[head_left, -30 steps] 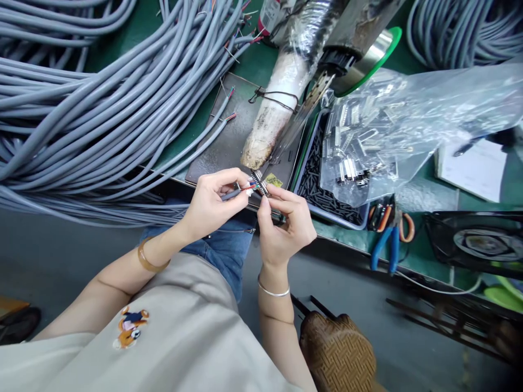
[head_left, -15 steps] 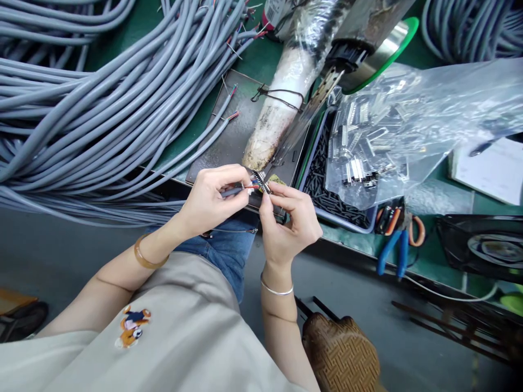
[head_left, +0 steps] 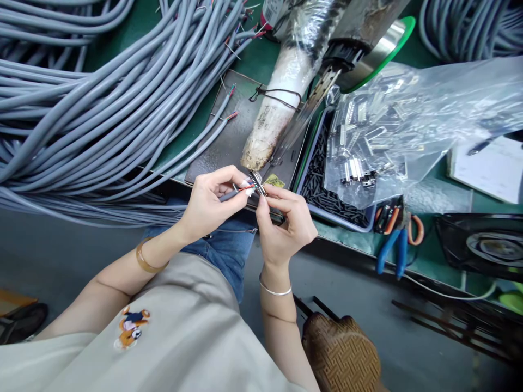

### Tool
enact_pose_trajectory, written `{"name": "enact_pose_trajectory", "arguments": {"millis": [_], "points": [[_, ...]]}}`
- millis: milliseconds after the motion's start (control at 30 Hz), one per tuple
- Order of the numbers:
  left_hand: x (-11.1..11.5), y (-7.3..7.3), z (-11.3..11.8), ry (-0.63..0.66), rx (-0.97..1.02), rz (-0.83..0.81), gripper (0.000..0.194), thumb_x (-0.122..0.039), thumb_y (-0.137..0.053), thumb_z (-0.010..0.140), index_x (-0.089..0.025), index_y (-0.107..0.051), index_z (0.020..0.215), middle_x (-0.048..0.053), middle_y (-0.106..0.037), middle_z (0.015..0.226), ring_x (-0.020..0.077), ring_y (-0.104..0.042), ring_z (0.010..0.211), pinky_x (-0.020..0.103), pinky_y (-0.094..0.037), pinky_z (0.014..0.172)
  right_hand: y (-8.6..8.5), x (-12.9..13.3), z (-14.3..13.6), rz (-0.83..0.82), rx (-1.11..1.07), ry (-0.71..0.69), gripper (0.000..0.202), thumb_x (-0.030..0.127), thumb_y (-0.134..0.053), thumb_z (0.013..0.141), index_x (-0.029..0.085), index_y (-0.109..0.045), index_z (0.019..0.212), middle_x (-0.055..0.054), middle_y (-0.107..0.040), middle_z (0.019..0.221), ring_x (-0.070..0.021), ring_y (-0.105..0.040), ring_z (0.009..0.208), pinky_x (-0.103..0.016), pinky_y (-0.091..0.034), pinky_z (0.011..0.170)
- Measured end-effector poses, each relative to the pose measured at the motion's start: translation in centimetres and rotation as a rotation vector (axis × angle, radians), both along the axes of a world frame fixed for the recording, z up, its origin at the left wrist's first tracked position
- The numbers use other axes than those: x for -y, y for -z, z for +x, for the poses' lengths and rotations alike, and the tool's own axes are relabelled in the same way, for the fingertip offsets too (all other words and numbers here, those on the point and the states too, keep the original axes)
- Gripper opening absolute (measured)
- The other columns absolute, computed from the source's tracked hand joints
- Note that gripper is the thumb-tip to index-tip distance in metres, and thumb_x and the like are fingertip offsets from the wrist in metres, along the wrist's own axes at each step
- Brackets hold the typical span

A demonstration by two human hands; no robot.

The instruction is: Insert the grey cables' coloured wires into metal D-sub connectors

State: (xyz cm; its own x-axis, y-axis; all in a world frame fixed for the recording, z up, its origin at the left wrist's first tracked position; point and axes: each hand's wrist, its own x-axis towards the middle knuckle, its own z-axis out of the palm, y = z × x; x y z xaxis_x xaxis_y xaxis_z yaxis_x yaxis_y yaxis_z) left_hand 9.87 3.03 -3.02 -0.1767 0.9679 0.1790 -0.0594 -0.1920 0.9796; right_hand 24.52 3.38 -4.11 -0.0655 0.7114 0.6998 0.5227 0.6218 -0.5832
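My left hand (head_left: 214, 198) is closed on the stripped end of a grey cable (head_left: 229, 194), its thin coloured wires showing past the fingertips. My right hand (head_left: 288, 220) pinches a small metal multi-pin connector (head_left: 257, 183) between thumb and fingers. The wire ends meet the connector's pin row; whether any is joined to it I cannot tell. Just above the connector is the blunt, stained tip of a white wrapped tube (head_left: 265, 125). Beside my right fingertips lies a yellowish sponge (head_left: 274, 181).
Bundled grey cables (head_left: 102, 109) cover the left of the bench. To the right, a bin of small black sleeves (head_left: 330, 201) stands under a plastic bag of connectors (head_left: 368, 141). Blue-handled pliers (head_left: 393, 247) lie near the edge. A green-rimmed spool (head_left: 382, 57) stands behind.
My right hand and the connector have shifted slightly left, and the connector's pin row shows more plainly. My left hand keeps its grip on the cable.
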Motion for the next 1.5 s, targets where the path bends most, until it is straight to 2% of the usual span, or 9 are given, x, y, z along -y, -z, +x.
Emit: {"name": "enact_pose_trajectory", "arguments": {"millis": [133, 367, 633, 833, 1067, 1333, 1500], "points": [[-0.1, 0.0, 0.1, -0.013, 0.012, 0.021, 0.009, -0.015, -0.073, 0.075, -0.016, -0.065, 0.073, 0.001, -0.07, 0.077, 0.0085, -0.063, 0.068, 0.017, -0.049, 0.06, 0.0, 0.0, 0.1, 0.011, 0.016, 0.013, 0.013, 0.011, -0.072, 0.088, 0.023, -0.067, 0.09, 0.0, -0.079, 0.097, -0.016, -0.076, 0.088, -0.031, -0.062, 0.079], [0.0, 0.4, 0.1, -0.014, -0.052, 0.003, 0.008, -0.014, -0.072, 0.075, -0.017, -0.065, 0.075, 0.001, -0.068, 0.076, 0.0096, -0.063, 0.069, 0.018, -0.048, 0.059, 0.0, -0.1, 0.2, 0.017, 0.016, 0.015, 0.013, 0.011, -0.072, 0.088, 0.023, -0.067, 0.09, 0.0, -0.079, 0.098, -0.0158, -0.076, 0.088, -0.031, -0.062, 0.08], [-0.4, 0.2, 0.0, -0.011, -0.043, 0.017, 0.007, -0.016, -0.073, 0.075, -0.017, -0.065, 0.073, 0.0, -0.068, 0.073, 0.0088, -0.061, 0.065, 0.018, -0.048, 0.059, -0.1, -0.3, 0.2, 0.0, 0.017, 0.013, 0.012, 0.012, -0.072, 0.089, 0.023, -0.068, 0.089, 0.0, -0.079, 0.098, -0.0164, -0.076, 0.089, -0.032, -0.062, 0.079], [-0.3, 0.5, -0.1, -0.015, -0.123, 0.01, 0.008, -0.014, -0.071, 0.077, -0.017, -0.065, 0.074, 0.0, -0.066, 0.073, 0.0107, -0.064, 0.069, 0.02, -0.05, 0.062, -0.1, -0.5, 0.1, 0.016, 0.016, 0.006, 0.012, 0.012, -0.073, 0.088, 0.023, -0.068, 0.089, 0.0, -0.08, 0.099, -0.0164, -0.077, 0.089, -0.032, -0.062, 0.081], [-0.2, -0.4, 0.0, -0.029, -0.133, 0.037, 0.006, -0.014, -0.072, 0.076, -0.017, -0.066, 0.075, 0.001, -0.068, 0.074, 0.0112, -0.064, 0.069, 0.021, -0.05, 0.062, -0.7, -0.5, 0.1, 0.037, 0.044, 0.02, 0.015, 0.011, -0.073, 0.088, 0.025, -0.07, 0.093, 0.0, -0.079, 0.102, -0.0172, -0.077, 0.092, -0.033, -0.064, 0.082], [-0.1, 0.1, -0.2, 0.054, -0.123, -0.052, 0.008, -0.015, -0.071, 0.075, -0.015, -0.064, 0.072, 0.001, -0.069, 0.075, 0.0084, -0.06, 0.063, 0.017, -0.046, 0.056, 0.0, 0.2, 1.0, 0.104, 0.183, 0.012, 0.017, 0.009, -0.073, 0.088, 0.022, -0.065, 0.094, -0.002, -0.081, 0.099, -0.0146, -0.079, 0.089, -0.024, -0.063, 0.082], [0.9, -0.1, 0.0, 0.076, -0.099, -0.082, 0.007, -0.013, -0.071, 0.074, -0.015, -0.067, 0.08, 0.001, -0.068, 0.075, 0.0066, -0.057, 0.059, 0.017, -0.045, 0.054, -0.3, 1.1, 1.0, 0.121, 0.197, 0.055, 0.017, 0.009, -0.074, 0.088, 0.023, -0.067, 0.095, -0.001, -0.081, 0.1, -0.0155, -0.079, 0.09, -0.024, -0.064, 0.08]]}}
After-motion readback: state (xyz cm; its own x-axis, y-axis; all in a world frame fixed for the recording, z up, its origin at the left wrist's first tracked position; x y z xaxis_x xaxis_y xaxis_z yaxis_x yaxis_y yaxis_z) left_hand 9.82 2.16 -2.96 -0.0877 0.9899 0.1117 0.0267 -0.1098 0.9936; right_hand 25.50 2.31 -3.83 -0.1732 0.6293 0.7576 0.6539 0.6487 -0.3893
